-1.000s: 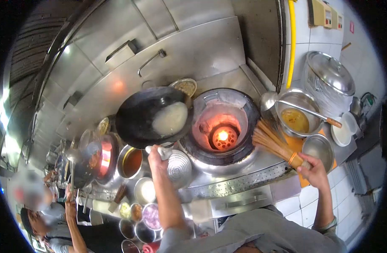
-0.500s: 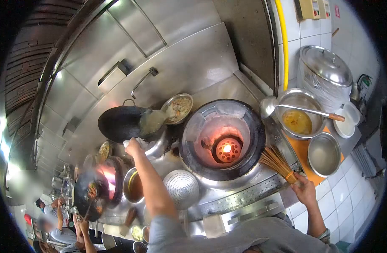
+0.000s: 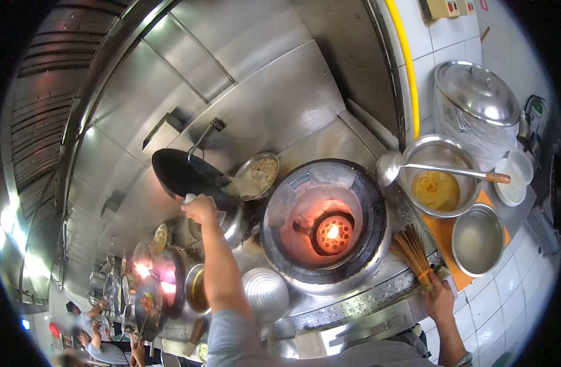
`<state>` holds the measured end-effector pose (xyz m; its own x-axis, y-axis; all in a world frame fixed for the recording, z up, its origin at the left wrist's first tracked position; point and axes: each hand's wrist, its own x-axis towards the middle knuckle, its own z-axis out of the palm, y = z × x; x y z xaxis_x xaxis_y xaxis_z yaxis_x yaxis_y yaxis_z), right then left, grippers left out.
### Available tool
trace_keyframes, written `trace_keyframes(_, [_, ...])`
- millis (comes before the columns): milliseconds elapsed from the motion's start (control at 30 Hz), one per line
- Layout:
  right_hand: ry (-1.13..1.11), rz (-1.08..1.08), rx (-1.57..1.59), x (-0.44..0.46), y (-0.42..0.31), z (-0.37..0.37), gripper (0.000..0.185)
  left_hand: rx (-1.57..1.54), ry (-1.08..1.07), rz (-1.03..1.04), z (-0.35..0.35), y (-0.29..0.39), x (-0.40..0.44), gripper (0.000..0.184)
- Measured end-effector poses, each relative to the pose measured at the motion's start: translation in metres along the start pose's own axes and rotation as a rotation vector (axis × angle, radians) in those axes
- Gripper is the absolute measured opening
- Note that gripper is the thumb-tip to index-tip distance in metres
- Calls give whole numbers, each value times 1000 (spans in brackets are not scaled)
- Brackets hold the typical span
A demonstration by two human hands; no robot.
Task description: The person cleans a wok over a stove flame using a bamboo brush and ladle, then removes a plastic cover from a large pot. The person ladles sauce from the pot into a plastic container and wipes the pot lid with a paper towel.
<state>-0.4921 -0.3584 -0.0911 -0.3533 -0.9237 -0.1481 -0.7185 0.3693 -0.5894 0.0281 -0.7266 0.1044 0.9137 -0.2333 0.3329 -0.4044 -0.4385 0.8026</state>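
Note:
My left hand (image 3: 201,209) is closed on the near rim of a black wok (image 3: 181,176), with a bit of white cloth showing at the fingers. The wok is tilted up off the burner, and cloudy liquid (image 3: 233,186) shows at its right lip. Beside that lip is a metal strainer or bowl of food scraps (image 3: 260,171). In my right hand (image 3: 439,300) is a bamboo wok brush (image 3: 413,254), gripped at its bound end with the bristles pointing up and left. Between my arms, the wok burner (image 3: 265,238) glows orange inside its ring.
A perforated strainer (image 3: 265,295) lies left of the burner. At right are a ladle (image 3: 388,168) across a bowl of yellow liquid (image 3: 436,189), another metal bowl (image 3: 478,241) and a lidded pot (image 3: 476,98). Co-workers and a flaming wok (image 3: 149,306) are at lower left.
The wok has tipped more steeply, and much of the cloudy liquid has left it. My right hand and the brush have shifted slightly down in view.

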Motion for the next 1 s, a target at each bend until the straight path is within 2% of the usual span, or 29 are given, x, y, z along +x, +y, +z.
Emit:
trace_keyframes(33, [-5, 7, 4, 1, 3, 2, 67, 6, -3, 7, -2, 9, -16, 57])
trace_keyframes(100, [-61, -32, 20, 0, 10, 7, 72, 87, 43, 218, -5, 16, -38, 54])
trace_keyframes(200, [-124, -113, 23, -4, 14, 5, 76, 262, 67, 323, 15, -4, 1, 51])
trace_keyframes(233, [-143, -177, 26, -5, 17, 3, 77, -158, -114, -56, 0, 5, 11, 53])
trace_keyframes(267, [-138, -177, 26, -7, 15, -4, 77, -163, -115, -55, -3, 0, 24, 53])
trace_keyframes(333, [-278, -217, -136, -9, 11, -23, 74, -824, -477, -276, -8, -29, 44, 37])
trace_keyframes(367, [-309, -248, -123, -8, 13, -32, 66, -825, -452, -286, -32, -31, 27, 37])
trace_keyframes(400, [-314, -276, -133, -1, 13, -46, 66, -874, -520, -394, -54, -34, 6, 31])
trace_keyframes(433, [-301, -313, 58, 9, 11, -65, 61, -925, -587, -500, -74, -36, -13, 27])
trace_keyframes(467, [-299, -343, 248, 20, 10, -82, 56, -833, -638, -529, -85, -56, -21, 27])
trace_keyframes(500, [-185, -428, 205, 36, 10, -97, 53, -735, -691, -563, -96, -81, -30, 28])
trace_keyframes(533, [-72, -507, 159, 55, 13, -114, 49, -887, -805, -674, -106, -103, -46, 26])
trace_keyframes(567, [45, -553, 46, 75, 13, -136, 47, -978, -769, -829, -107, -125, -62, 24])
trace_keyframes(600, [84, -468, 63, 96, 7, -157, 44, -1052, -740, -874, -146, -109, -114, 22])
trace_keyframes(667, [359, -447, -85, 159, 24, -172, 33, -1182, -907, -937, -164, -149, -162, 20])
trace_keyframes(700, [383, -480, -328, 216, 76, -170, 31, -1296, -994, -959, -179, -164, -193, 21])
trace_keyframes(733, [422, -515, -569, 272, 128, -168, 29, -1136, -897, -752, -201, -144, -240, 21])
trace_keyframes(767, [420, -573, -697, 325, 173, -166, 28, -1082, -813, -904, -173, -175, -253, 20])
trace_keyframes(800, [139, -555, -922, 319, 154, -184, 32, -1162, -837, -814, -192, -159, -285, 18])
trace_keyframes(833, [-23, -424, -680, 351, 169, -187, 47, -773, -915, -601, -200, -156, -300, 19])
trace_keyframes(867, [62, -518, -781, 429, 234, -180, 48, -1148, -687, -1075, -200, -134, -322, 18])
trace_keyframes(900, [71, -484, -781, 433, 230, -195, 47, -1259, -774, -1149, -188, -146, -334, 18])
trace_keyframes(933, [95, -445, -762, 405, 195, -203, 47, -1262, -649, -1102, -191, -138, -347, 16])
trace_keyframes(1000, [127, -368, -711, 346, 149, -204, 47, -1226, -674, -1016, -211, -124, -359, 11])
